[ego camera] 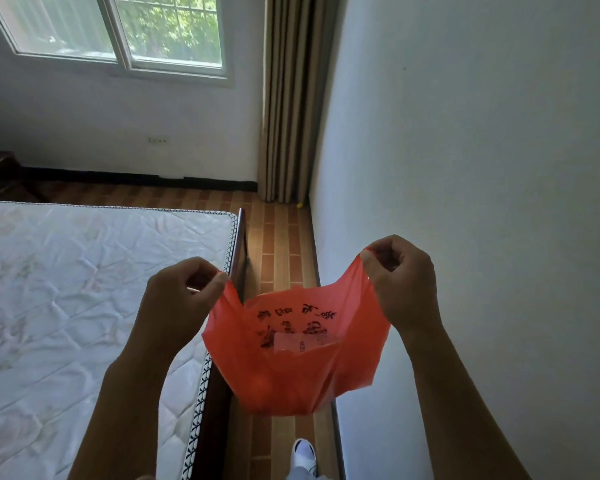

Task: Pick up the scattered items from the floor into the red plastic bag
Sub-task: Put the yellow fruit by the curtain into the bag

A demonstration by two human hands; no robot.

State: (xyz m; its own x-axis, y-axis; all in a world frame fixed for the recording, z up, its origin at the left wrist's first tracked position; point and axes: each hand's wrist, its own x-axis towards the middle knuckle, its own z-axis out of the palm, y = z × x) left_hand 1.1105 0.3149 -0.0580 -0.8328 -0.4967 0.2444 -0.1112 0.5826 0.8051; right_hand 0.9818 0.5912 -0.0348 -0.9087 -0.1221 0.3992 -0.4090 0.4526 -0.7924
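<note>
With both hands raised in front of me, I have the red plastic bag (291, 348) stretched between them: my left hand (182, 299) pinches one handle between thumb and curled fingers, and my right hand (400, 282) pinches the other the same way. Pulling the handles apart holds the mouth spread wide, which I judge is so that things can be dropped in. Black printing runs across the far inner face, and a pale rectangular shape shows low against the red film; whether it is an item inside or a label I cannot tell. The bag hangs clear of the floor, between the bed and the wall.

Below runs a narrow strip of brown wood-patterned floor (278, 237), with a bare quilted mattress (84, 289) on its dark frame at my left and a plain white wall (482, 150) at my right. One small yellow thing (299, 204) lies at the far end of the strip, at the foot of the beige curtain (291, 98); it is too small to name. A window (118, 29) sits in the far wall, and my white shoe (303, 457) shows at the bottom edge.
</note>
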